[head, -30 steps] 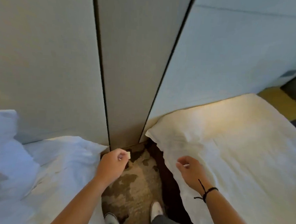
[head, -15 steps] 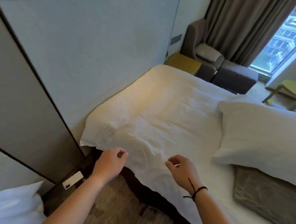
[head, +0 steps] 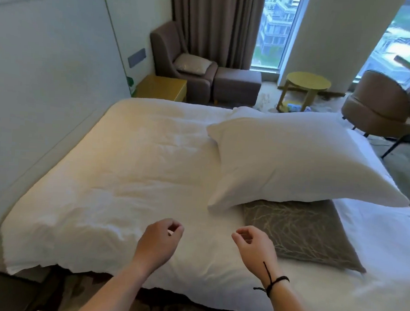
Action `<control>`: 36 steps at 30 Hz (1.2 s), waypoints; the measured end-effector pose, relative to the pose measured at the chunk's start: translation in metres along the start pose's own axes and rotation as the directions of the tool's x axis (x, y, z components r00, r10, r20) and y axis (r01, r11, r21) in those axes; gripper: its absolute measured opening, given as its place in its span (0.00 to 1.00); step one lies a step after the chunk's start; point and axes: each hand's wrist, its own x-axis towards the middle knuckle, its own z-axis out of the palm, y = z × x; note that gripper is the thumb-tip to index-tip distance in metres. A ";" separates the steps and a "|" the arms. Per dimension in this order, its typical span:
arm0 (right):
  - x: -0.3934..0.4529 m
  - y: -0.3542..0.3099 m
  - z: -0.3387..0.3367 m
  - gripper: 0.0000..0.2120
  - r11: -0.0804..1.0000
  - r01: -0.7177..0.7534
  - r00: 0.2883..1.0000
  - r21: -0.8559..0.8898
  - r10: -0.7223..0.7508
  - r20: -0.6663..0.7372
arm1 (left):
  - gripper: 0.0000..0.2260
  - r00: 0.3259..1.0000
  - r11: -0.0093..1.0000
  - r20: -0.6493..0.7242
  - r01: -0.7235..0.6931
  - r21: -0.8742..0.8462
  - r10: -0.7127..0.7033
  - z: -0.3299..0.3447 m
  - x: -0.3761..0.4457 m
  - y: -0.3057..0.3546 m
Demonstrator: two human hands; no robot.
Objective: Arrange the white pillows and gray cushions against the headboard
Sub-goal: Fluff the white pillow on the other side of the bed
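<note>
Ideally the white pillow (head: 301,160) gets lifted first, by its near corners with both hands, since it lies partly on top of the gray cushion (head: 299,234); both sit on the bed (head: 118,165) well apart from the headboard (head: 44,75) at the left. Neither hand holds anything. Left hand (head: 158,242) hovers over the sheet with fingers loosely curled, thumb near forefinger. Right hand (head: 255,247) hovers likewise curled, just beside the cushion's near corner, not touching it.

The white pillow (head: 301,160) is smooth matte cotton-looking cloth, and the bed (head: 127,175) sheet is the same but wrinkly. The gray cushion (head: 306,234) looks slightly shiny, with a branchy woven pattern.
</note>
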 end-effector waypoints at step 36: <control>0.304 0.189 -0.197 0.31 0.308 -0.445 0.750 0.841 0.642 0.161 | 0.23 0.895 0.809 0.325 -0.424 0.408 0.305 0.235 0.224 0.209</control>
